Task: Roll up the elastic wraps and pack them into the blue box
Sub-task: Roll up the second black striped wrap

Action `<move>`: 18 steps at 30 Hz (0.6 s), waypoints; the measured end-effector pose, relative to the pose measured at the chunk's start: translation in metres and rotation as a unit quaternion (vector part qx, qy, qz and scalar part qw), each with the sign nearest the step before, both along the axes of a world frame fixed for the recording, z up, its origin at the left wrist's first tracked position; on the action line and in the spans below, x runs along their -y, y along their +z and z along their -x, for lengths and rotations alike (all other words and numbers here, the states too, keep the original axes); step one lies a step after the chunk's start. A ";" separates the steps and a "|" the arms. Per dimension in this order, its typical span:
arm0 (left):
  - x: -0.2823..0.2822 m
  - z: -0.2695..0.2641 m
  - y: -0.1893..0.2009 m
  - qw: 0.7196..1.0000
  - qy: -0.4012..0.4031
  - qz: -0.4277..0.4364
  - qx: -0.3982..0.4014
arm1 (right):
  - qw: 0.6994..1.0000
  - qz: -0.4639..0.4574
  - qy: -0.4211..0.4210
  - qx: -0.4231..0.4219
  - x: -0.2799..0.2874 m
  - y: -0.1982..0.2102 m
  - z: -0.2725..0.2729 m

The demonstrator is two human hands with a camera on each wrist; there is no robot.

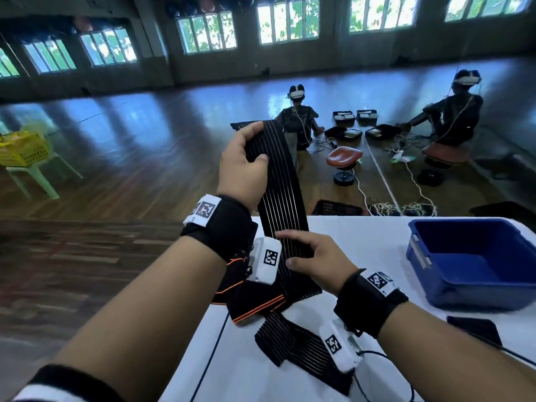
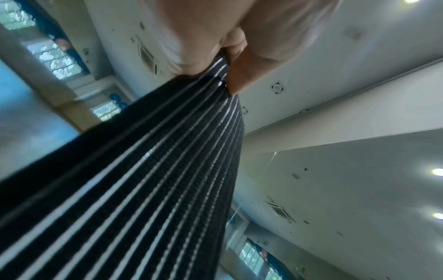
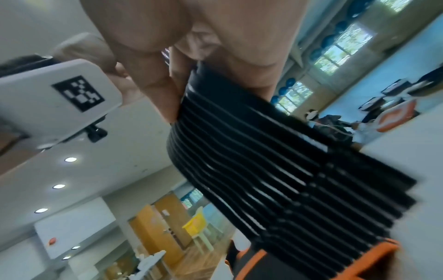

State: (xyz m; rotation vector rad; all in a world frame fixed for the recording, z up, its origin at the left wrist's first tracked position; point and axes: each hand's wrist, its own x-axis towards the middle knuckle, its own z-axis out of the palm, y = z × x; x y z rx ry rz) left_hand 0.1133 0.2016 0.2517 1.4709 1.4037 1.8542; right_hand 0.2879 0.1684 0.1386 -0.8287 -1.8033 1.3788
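Observation:
A long black elastic wrap with thin white stripes point(image 1: 280, 181) is stretched upright above the white table point(image 1: 371, 239). My left hand point(image 1: 246, 158) grips its upper end, thumb across the front. My right hand point(image 1: 316, 256) pinches it lower down, just above the table. The left wrist view shows the striped wrap point(image 2: 148, 180) running up into my fingers. In the right wrist view the wrap point(image 3: 275, 170) hangs from my pinching fingers. A black wrap with orange edging point(image 1: 255, 303) and another striped wrap point(image 1: 301, 349) lie on the table. The blue box point(image 1: 475, 262) stands at the right, with nothing visible inside.
A black flat object point(image 1: 475, 329) with a cable lies near the table's right front. The table's left edge drops to a wooden floor. Beyond the table sit two people in headsets point(image 1: 298, 111), a stool point(image 1: 343, 161) and cables. A yellow basket point(image 1: 23, 149) rests on a chair at far left.

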 end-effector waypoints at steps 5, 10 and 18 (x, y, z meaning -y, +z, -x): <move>-0.043 -0.030 -0.028 0.996 -0.044 0.057 0.043 | 0.995 0.082 -0.024 0.048 0.015 -0.041 -0.061; -0.093 -0.073 -0.088 0.981 -0.092 0.169 0.027 | 0.977 0.171 -0.101 0.071 0.045 -0.089 -0.121; -0.147 -0.119 -0.222 0.922 -0.136 0.357 -0.068 | 0.926 0.244 -0.225 0.177 0.107 -0.153 -0.169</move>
